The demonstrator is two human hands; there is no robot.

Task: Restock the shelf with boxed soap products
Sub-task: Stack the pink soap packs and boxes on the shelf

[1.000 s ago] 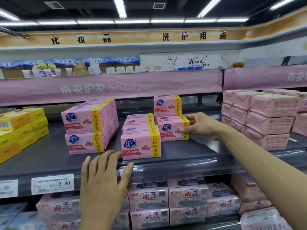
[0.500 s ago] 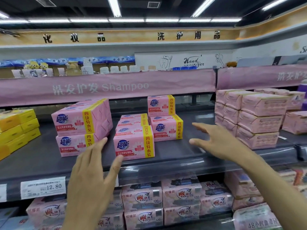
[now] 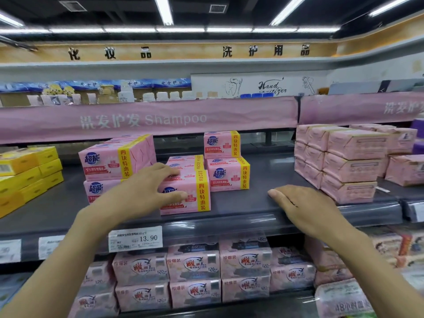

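Note:
Pink soap boxes with yellow bands stand on the grey shelf [image 3: 238, 204]. A two-high stack [image 3: 114, 160] is at the left, a front box [image 3: 197, 191] in the middle, and two stacked boxes [image 3: 227, 174] behind it to the right. My left hand [image 3: 146, 191] grips the front box at its left end, fingers over the top and thumb on the front face. My right hand [image 3: 305, 204] rests flat, palm down, on the bare shelf to the right of the boxes and holds nothing.
Pale pink wrapped packs [image 3: 351, 166] are stacked at the right of the shelf, yellow boxes [image 3: 27, 171] at the left. A price tag reading 13.90 [image 3: 135, 238] hangs on the shelf edge. More pink soap packs [image 3: 195, 271] fill the shelf below.
My left hand rose from below the shelf edge and took hold of the front box. My right hand let go of the right stack and came down flat on the shelf.

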